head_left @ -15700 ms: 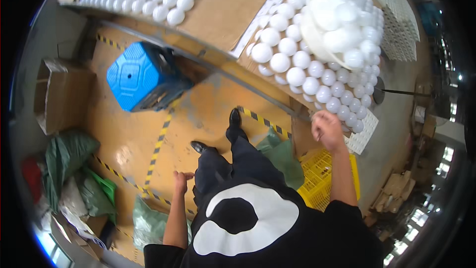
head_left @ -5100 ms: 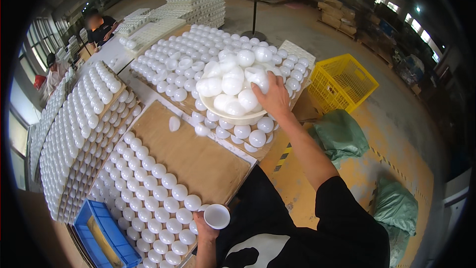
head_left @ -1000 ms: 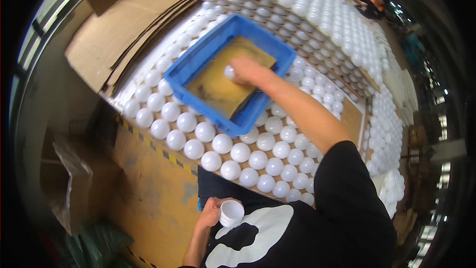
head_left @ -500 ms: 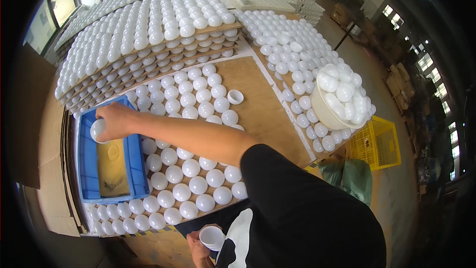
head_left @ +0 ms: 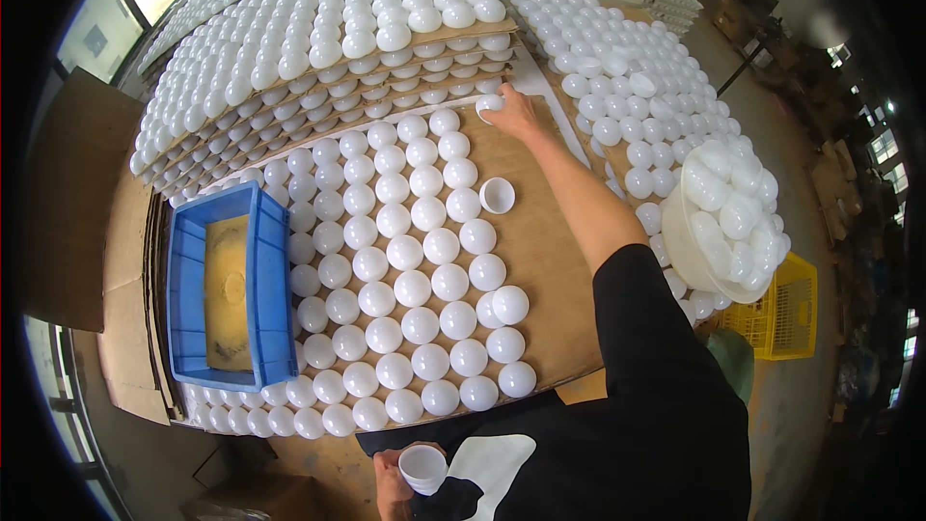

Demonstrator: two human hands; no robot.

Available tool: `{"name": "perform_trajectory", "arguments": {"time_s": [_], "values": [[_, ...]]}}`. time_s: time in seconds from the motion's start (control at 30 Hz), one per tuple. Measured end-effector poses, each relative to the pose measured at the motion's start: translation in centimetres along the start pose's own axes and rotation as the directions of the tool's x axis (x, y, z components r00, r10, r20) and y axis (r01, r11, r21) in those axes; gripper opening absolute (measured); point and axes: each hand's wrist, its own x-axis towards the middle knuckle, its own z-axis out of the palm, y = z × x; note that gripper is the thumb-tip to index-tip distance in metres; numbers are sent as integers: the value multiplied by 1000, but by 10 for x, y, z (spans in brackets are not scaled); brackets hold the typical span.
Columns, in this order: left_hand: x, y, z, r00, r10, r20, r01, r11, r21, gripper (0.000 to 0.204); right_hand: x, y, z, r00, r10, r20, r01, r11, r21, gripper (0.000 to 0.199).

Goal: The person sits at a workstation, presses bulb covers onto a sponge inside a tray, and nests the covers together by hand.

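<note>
- Nearest to us, our left hand (head_left: 394,484) curls around a white plastic cup (head_left: 422,468), a smooth, thin-walled half-shell with its open mouth up, held close against our dark shirt.
- Just beyond that grip, a flat brown cardboard sheet (head_left: 555,270) carries rows of white domes (head_left: 415,285), glossy and round, standing close together.
- Left of those rows sits a blue plastic crate (head_left: 275,289), rectangular with ribbed walls and a yellowish, dusty floor.
- Among the rows one open cup (head_left: 497,195) lies mouth up, between our two hands.
- Our right arm stretches far across the sheet, and our right hand (head_left: 516,114) closes its fingers on a white dome (head_left: 489,103) at the far edge of the cardboard, touching the sheet there.
- Right of that arm a pale round basin (head_left: 687,251) is heaped with the same white shells, with a yellow latticed basket (head_left: 786,314) beside it.
- Just past the right hand's grip, stacked layers of domes (head_left: 338,34) rise on cardboard dividers, tier upon tier.
</note>
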Motion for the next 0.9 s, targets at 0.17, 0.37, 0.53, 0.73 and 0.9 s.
{"name": "perform_trajectory", "arguments": {"time_s": [0.17, 0.37, 0.53, 0.73, 0.9], "values": [[-5, -7, 3, 998, 5, -56, -10, 997, -80, 92, 22, 11, 35, 988, 5, 154, 5, 998, -63, 68], [9, -2, -1, 998, -3, 58, 4, 1000, -11, 100, -27, -3, 2, 965, -40, 258, -49, 943, 328, 97], [28, 15, 9, 981, -13, 196, 7, 999, 34, 98, -118, 0, -36, 831, -187, 523, 118, 980, 162, 91], [27, 20, 24, 979, -25, 203, 23, 1000, 13, 99, -149, 13, -46, 789, -187, 586, -121, 887, 446, 84], [12, 5, 31, 993, -49, 110, 52, 998, -20, 100, -196, -13, -92, 751, -316, 580, -411, 464, 785, 77]]}}
